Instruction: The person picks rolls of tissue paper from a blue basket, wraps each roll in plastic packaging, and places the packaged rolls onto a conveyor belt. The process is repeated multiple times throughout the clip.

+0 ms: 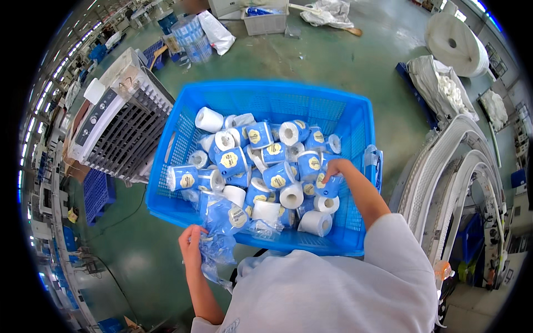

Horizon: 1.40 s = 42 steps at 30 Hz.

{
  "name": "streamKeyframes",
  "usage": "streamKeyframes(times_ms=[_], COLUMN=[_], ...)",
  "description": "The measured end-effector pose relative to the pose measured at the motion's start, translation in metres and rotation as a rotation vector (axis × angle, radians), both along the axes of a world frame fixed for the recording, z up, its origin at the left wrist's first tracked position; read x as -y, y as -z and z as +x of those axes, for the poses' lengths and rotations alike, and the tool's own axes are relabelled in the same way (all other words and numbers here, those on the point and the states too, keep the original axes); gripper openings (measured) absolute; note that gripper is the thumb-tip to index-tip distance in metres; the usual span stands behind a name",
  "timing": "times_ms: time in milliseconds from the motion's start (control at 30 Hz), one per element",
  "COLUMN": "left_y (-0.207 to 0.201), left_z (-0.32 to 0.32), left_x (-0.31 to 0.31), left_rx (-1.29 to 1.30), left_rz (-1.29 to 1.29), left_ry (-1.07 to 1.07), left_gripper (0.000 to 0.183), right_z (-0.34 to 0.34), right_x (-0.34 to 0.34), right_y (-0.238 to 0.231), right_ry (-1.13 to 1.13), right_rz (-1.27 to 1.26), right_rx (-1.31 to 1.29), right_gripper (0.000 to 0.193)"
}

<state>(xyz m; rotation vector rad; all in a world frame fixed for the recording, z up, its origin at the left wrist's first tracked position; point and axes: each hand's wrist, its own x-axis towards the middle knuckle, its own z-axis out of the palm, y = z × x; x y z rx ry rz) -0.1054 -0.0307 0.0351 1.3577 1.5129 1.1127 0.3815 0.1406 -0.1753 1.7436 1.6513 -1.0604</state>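
Observation:
In front of me stands a large blue plastic basket (277,91), heaped with toilet paper rolls. Many rolls wear blue wrappers with a pale label, while others, such as the white roll (209,119), show bare paper. My left hand (191,244) is closed on crumpled blue plastic film (217,250) that hangs over the basket's near left edge. My right hand (337,168) reaches in at the right side, its fingers bent over a wrapped roll (327,186). Part of its grip is hidden behind the hand.
A grey air cooler (125,122) stands close on the left, with a blue pallet (100,194) below it. Curved conveyor rails (444,172) rise on the right. Beyond the basket are a grey bin (265,22), a white sack (438,89) and a huge white reel (456,44).

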Motion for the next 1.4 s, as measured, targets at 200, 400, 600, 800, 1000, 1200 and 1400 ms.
streamKeyframes(times_ms=[200, 400, 600, 800, 1000, 1200, 1400], left_y=[0.015, 0.019, -0.016, -0.018, 0.005, 0.038, 0.086], left_z=[0.029, 0.072, 0.074, 0.072, 0.072, 0.087, 0.087], left_x=[-0.029, -0.046, -0.046, -0.043, -0.025, -0.012, -0.069], left_rx=[-0.166, 0.214, -0.015, -0.209, 0.071, 0.326, 0.486], left_rz=[-0.157, -0.149, 0.177, 0.371, 0.224, -0.122, -0.587], left_ry=[0.262, 0.629, 0.769, 0.779, 0.758, 0.565, 0.208], left_gripper=[0.029, 0.058, 0.054, 0.047, 0.042, 0.034, 0.037], right_z=[-0.083, -0.133, -0.146, -0.145, -0.160, -0.192, -0.233], right_x=[0.083, 0.147, 0.179, 0.182, 0.200, 0.202, 0.242], right_y=[-0.207, -0.253, -0.244, -0.237, -0.255, -0.269, -0.230], right_ry=[-0.091, 0.219, 0.305, 0.400, 0.356, -0.441, -0.773], right_rz=[0.732, 0.445, 0.341, 0.308, 0.733, 1.935, 1.417], right_rx=[-0.691, -1.291, -1.457, -1.560, -1.467, -0.588, -0.904], right_gripper=[0.050, 0.064, 0.074, 0.051, 0.029, 0.017, 0.012])
